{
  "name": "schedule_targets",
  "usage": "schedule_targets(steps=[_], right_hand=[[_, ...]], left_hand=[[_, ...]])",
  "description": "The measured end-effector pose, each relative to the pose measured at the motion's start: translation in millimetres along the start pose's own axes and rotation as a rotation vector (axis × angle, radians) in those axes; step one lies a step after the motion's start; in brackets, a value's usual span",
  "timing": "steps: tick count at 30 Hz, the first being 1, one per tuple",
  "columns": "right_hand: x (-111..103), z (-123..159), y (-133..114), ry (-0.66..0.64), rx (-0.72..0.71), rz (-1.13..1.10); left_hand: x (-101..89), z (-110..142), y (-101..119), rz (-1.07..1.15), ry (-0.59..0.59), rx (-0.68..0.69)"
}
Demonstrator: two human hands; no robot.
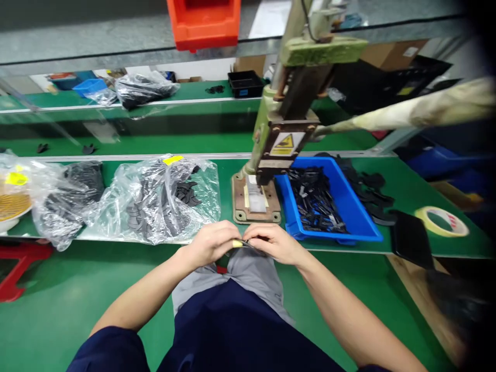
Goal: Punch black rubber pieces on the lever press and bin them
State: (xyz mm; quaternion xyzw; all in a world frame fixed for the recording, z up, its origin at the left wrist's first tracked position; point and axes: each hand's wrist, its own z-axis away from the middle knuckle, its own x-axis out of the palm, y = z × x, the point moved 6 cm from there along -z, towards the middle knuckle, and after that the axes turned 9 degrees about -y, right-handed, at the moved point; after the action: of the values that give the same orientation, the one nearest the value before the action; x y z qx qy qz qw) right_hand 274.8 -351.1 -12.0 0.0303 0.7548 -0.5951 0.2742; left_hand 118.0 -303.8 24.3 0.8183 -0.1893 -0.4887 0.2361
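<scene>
My left hand (212,242) and my right hand (273,243) meet over my lap, just in front of the green bench edge. Both are closed in a pinch on a small dark part (248,245) held between them. A yellow cover shows on one left fingertip. Directly beyond my hands stands a green hand press (289,111) on a brown base plate (239,199), with a pale block under its ram. A blue bin (351,206) full of small black parts sits to the right of the press.
Two clear plastic bags of black parts (157,199) lie on the bench to the left. A roll of tape (442,221) and a black tray (411,238) lie at the right. The press's long wrapped handle (418,111) juts rightward. An orange bin (204,23) hangs above.
</scene>
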Motion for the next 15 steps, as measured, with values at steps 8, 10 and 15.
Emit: schedule_targets(steps=[8, 10, 15], right_hand=[[24, 15, 66, 0.233, 0.255, 0.101], [27, 18, 74, 0.251, 0.257, 0.143], [30, 33, 88, 0.288, 0.182, 0.307]], left_hand=[[-76.0, 14, -167, 0.319, 0.561, -0.730], [-110.5, 25, -217, 0.433, 0.796, -0.833], [-196.1, 61, -309, 0.406, 1.211, -1.048]])
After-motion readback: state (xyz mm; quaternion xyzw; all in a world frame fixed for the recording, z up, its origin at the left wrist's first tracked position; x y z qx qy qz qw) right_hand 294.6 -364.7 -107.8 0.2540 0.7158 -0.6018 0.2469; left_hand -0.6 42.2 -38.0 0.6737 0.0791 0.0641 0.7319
